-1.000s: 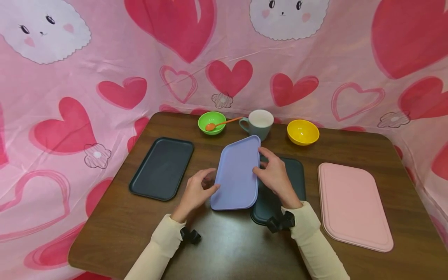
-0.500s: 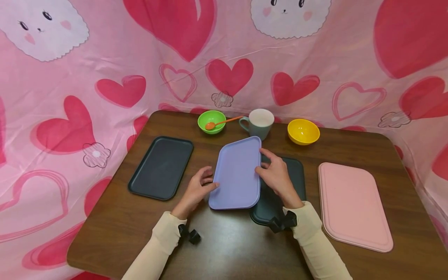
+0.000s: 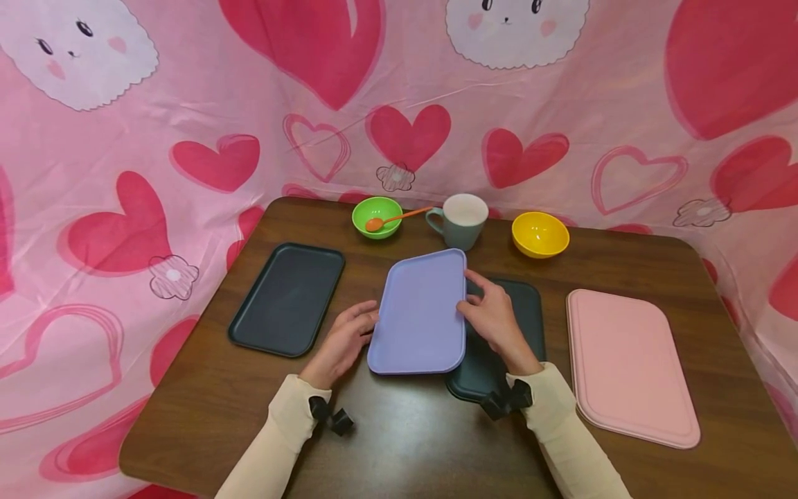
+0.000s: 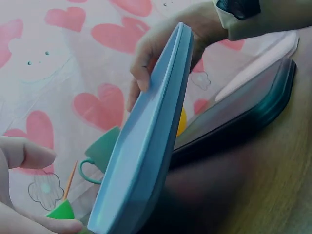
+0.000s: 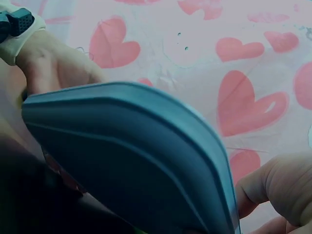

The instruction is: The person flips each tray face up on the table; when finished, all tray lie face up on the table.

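Note:
A lavender tray is held tilted over the table, its right side higher than its left. My right hand pinches the tray's right edge between thumb and fingers. At the tray's left edge is my left hand, its fingers loosely extended alongside the rim without curling round it. In the left wrist view its fingers show apart from most of the tray, with one fingertip close to the lower corner. The right wrist view shows the tray's underside. Partly behind the right hand lies a stack of dark trays.
Another dark tray lies on the left of the wooden table, and pink trays are stacked on the right. Along the back stand a green bowl with an orange spoon, a grey-green mug and a yellow bowl.
The lavender tray has tipped flatter, its left edge shifting left and its top coming down slightly. My left thumb has left the tray's face, and that hand has drawn back to its left edge.

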